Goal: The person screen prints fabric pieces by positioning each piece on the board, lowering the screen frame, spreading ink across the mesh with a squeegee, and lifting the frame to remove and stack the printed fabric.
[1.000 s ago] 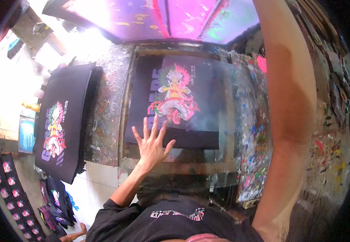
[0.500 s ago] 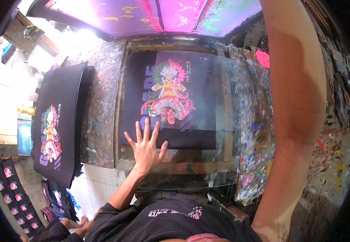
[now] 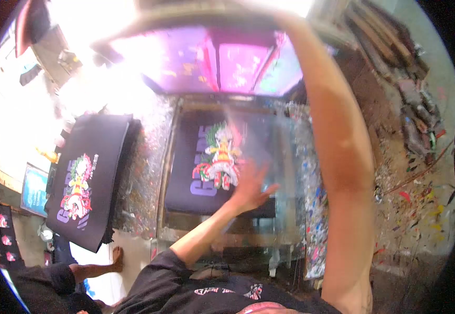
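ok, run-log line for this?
left hand: open, blurred, over printed black fabric, contact unclear | right arm: extended toward framed panel, hand indistinct | printed stack: left of fabric

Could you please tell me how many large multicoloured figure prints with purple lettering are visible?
2: one print on the black fabric panel near the left hand, another print topping the layered black fabric stack at left. More may be hidden inside.

Your single camera sits on your head, looking forward and steeply down, close above the central printed cloth [image 3: 218, 163]; its wide, dark-cornered view reaches your shirt [image 3: 185, 285] on that cloth's near side and the tilted screen [image 3: 240, 60] on its far side.
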`<state>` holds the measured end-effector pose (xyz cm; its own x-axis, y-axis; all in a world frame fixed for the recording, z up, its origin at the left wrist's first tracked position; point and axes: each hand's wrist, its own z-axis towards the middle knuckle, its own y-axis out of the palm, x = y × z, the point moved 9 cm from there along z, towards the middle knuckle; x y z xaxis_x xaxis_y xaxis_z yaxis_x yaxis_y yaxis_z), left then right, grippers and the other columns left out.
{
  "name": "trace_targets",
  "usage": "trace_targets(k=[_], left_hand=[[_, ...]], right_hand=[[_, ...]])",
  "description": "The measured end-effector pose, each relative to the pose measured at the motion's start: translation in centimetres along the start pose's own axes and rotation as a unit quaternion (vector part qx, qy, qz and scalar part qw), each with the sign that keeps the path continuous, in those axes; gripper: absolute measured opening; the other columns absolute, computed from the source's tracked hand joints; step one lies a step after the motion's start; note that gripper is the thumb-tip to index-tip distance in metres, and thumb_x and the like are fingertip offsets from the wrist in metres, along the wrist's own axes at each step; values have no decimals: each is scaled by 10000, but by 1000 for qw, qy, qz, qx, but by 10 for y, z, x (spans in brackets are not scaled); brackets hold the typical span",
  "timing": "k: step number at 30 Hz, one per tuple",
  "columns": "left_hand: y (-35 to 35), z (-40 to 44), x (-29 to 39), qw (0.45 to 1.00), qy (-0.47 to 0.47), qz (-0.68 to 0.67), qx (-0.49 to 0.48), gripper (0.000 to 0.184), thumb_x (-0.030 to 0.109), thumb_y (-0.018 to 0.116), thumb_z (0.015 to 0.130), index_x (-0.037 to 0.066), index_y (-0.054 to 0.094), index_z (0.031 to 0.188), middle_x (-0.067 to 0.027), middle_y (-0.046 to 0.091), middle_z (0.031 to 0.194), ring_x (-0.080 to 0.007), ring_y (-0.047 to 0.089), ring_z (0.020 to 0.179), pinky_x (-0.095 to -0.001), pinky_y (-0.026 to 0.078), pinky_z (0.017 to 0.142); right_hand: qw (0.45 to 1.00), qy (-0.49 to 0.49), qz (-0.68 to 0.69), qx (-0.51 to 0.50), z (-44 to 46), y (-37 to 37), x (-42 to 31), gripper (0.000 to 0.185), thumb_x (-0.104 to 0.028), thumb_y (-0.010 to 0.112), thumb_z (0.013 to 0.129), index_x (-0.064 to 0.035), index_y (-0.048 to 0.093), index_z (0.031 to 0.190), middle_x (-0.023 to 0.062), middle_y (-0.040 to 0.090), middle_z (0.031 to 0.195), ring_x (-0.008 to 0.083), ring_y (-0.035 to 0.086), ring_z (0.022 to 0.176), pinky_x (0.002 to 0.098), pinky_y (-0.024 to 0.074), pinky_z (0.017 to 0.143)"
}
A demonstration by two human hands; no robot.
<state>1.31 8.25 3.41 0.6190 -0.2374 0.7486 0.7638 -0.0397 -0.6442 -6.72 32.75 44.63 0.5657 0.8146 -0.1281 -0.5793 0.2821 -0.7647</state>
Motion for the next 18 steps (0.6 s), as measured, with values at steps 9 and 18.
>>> trace_targets(k=[9,18], left_hand=[[-290,-82,123,773,37,424,470,621,225,813,827,77,596,1389,-218,602,1389,-390,485,1400,-608,236,1217],[-149,-196,-88,928,-34,368,36,561,465,861,759,43,680,1082,-86,669,1054,-239,625,1017,-437,485,955]], right_hand=[[986,133,-58,-83,-180,-31,-122,677,-637,554,950,-23,694,1198,221,732,1101,382,719,1031,520,549,917],[955,109,23,-275,-403,159,-142,424,-505,685,935,-86,667,996,146,731,835,355,728,803,507,547,787]])
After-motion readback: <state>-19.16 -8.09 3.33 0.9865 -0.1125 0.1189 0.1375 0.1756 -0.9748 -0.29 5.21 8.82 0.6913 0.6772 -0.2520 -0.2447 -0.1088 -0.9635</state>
